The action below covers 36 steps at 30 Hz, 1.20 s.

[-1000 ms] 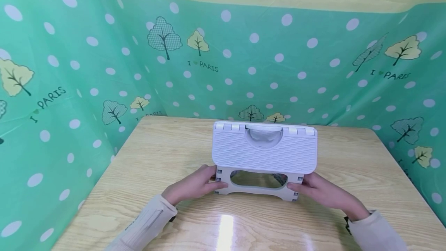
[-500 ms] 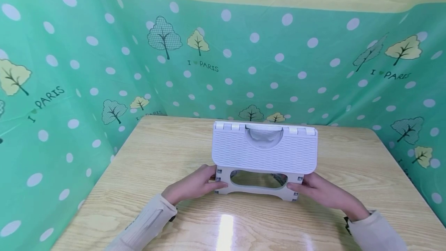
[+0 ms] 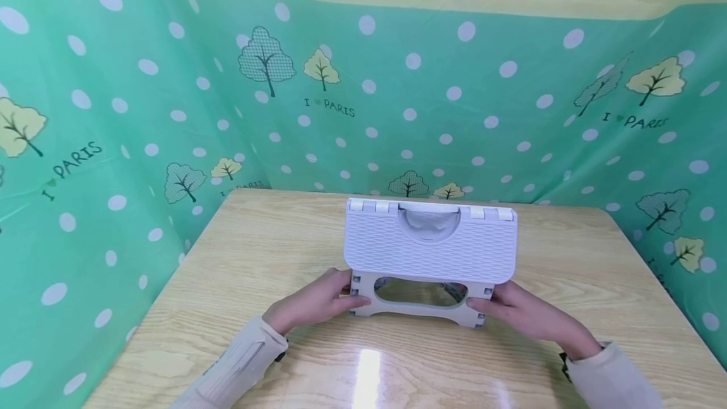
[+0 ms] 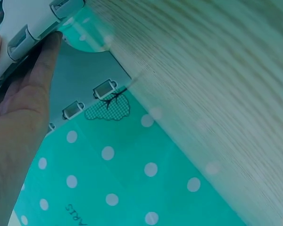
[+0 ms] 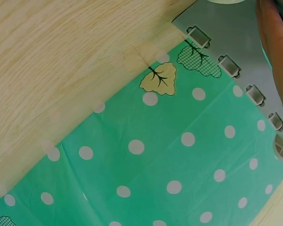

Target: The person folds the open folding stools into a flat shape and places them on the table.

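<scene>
Taking the folding stool as the centre of the clock, the left sleeve (image 3: pixel 233 365) is coming in nearest at eight o'clock and the right sleeve (image 3: pixel 613 377) at four o'clock. A bright reflection (image 3: pixel 368 377) is shining at seven o'clock. From its sleeve, the left hand (image 3: pixel 312 302) is holding the stool's near leg panel (image 3: pixel 417 315) by its eight-o'clock edge, its thumb pressing the front and its fingers going behind. The right hand (image 3: pixel 528 314) is pinching the same panel at four o'clock in a similar way; its fingertips are hiding behind the stool, so I cannot tell how they are lying. The folding stool (image 3: pixel 430 257) itself is occupying the middle of the wooden table (image 3: pixel 261 238), its textured panel facing upward and its handle (image 3: pixel 430 207) lying toward twelve o'clock. Farthest, a green dotted curtain (image 3: pixel 341 144) is hanging from nine through twelve to three o'clock.
</scene>
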Available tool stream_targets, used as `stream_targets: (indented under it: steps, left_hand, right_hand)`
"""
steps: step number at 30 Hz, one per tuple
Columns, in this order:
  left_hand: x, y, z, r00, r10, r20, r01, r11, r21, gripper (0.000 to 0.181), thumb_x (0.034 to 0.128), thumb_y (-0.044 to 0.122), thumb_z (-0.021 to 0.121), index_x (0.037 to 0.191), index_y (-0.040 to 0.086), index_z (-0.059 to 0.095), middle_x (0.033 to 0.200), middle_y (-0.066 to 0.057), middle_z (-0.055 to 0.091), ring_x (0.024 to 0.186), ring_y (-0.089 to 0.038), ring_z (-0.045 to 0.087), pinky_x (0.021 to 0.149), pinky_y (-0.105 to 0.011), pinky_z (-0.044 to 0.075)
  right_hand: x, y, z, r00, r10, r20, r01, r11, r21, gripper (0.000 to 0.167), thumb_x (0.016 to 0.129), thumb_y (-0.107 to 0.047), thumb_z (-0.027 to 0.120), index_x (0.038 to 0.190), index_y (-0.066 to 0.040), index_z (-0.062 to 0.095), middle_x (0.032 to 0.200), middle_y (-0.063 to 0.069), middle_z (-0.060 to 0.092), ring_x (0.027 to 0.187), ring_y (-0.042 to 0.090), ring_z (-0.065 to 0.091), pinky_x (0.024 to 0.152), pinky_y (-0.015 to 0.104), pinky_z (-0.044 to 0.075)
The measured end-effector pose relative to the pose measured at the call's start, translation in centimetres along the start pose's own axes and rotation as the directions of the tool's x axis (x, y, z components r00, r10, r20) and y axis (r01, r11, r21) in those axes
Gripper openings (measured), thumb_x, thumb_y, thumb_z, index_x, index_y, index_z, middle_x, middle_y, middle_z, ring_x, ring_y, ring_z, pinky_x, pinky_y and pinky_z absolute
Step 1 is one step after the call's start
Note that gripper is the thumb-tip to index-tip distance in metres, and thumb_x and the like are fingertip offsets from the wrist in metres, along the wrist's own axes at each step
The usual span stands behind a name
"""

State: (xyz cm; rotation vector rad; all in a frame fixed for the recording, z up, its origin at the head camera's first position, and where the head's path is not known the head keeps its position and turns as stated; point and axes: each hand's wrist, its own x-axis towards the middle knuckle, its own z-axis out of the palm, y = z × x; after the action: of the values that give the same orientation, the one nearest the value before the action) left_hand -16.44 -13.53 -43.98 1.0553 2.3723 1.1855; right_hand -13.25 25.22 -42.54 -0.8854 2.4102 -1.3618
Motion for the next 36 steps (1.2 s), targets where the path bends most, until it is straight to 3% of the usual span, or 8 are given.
stream_targets:
  steps: [10,21,29,36]
  left_hand:
    - [-0.03,0.12,0.05,1.000,-0.016,0.001,0.016,1.000,0.012,0.055,0.1009,0.034,0.059,0.148,0.012,0.042,0.123,-0.004,0.068,0.101,-0.005,0.065,0.085,-0.024,0.055]
    - [-0.06,0.27,-0.02,1.000,-0.002,0.009,0.002,1.000,0.010,0.060,0.1013,0.032,0.059,0.153,0.014,0.035,0.128,-0.008,0.065,0.103,-0.005,0.064,0.084,-0.024,0.055]
    - [-0.01,0.08,0.00,1.000,0.005,0.010,-0.005,1.000,0.018,0.059,0.1015,0.032,0.059,0.153,0.014,0.037,0.128,-0.008,0.066,0.100,-0.005,0.065,0.082,-0.024,0.055]
    - [0.00,0.14,-0.01,1.000,-0.003,0.013,0.003,1.000,0.012,0.059,0.1016,0.033,0.058,0.153,0.015,0.036,0.129,-0.008,0.065,0.101,-0.005,0.065,0.083,-0.024,0.055]
  right_hand:
    - [-0.07,-0.30,0.06,1.000,0.005,-0.006,-0.005,1.000,-0.009,0.065,0.104,-0.015,0.054,0.158,-0.021,0.018,0.158,0.018,0.025,0.118,0.009,0.040,0.083,0.022,0.040]
    - [-0.05,-0.36,0.05,1.000,0.016,-0.005,-0.016,1.000,-0.019,0.065,0.104,-0.016,0.054,0.158,-0.022,0.018,0.158,0.018,0.024,0.120,0.006,0.039,0.086,0.020,0.040]
    - [-0.06,-0.40,0.03,1.000,0.022,0.002,-0.022,1.000,-0.012,0.064,0.104,-0.016,0.054,0.158,-0.014,0.019,0.158,0.019,0.026,0.115,0.011,0.042,0.080,0.024,0.041]
    - [-0.02,-0.31,0.01,1.000,0.014,0.002,-0.014,1.000,-0.011,0.062,0.104,-0.016,0.054,0.157,-0.016,0.021,0.157,0.018,0.027,0.115,0.009,0.043,0.081,0.023,0.042]
